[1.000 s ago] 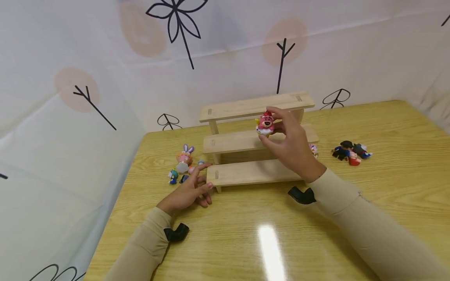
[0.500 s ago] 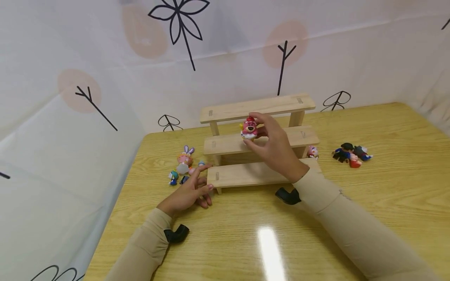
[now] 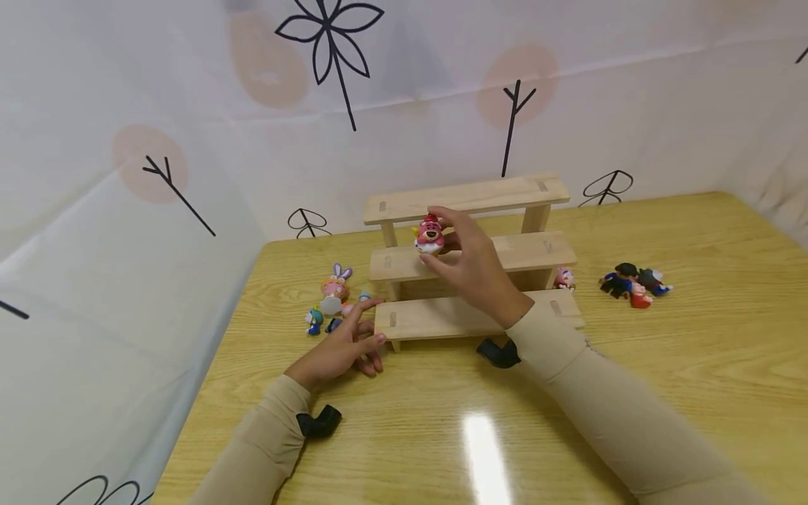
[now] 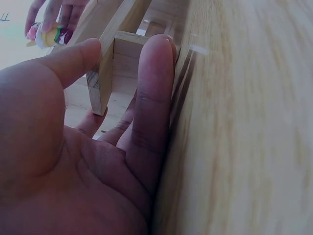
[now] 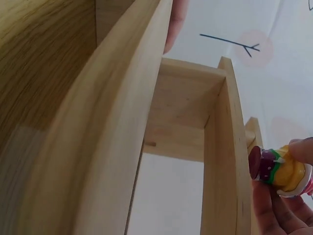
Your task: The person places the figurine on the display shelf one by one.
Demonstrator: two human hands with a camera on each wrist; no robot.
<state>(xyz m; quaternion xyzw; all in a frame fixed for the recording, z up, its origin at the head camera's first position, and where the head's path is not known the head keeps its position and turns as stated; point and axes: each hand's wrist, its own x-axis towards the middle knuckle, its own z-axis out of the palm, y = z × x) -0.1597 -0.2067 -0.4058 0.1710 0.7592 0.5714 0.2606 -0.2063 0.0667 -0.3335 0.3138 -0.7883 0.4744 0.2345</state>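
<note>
My right hand (image 3: pixel 472 270) pinches a pink bear figurine (image 3: pixel 430 237) with a red top and a white-and-yellow base between thumb and fingers. It holds the figurine upright at the left part of the middle step of a three-tier wooden display stand (image 3: pixel 435 319); I cannot tell whether the base touches the board. In the right wrist view the figurine's (image 5: pixel 288 174) yellow, green and maroon underside shows. My left hand (image 3: pixel 344 348) holds the left end of the lowest step, thumb at its front corner and forefinger at its back corner. The remaining fingers hang below, near the tabletop.
Several small figurines, one a bunny-eared figure (image 3: pixel 334 287), lie left of the stand beside my left hand. Another pink figurine (image 3: pixel 564 278) is at the stand's right side. A cluster of figurines (image 3: pixel 634 284) lies farther right. A patterned white cloth (image 3: pixel 429 133) hangs behind the table.
My right hand has moved left with the bear figurine, from the right-middle of the stand to its left part, and slightly lower. My left hand stays at the lowest step.
</note>
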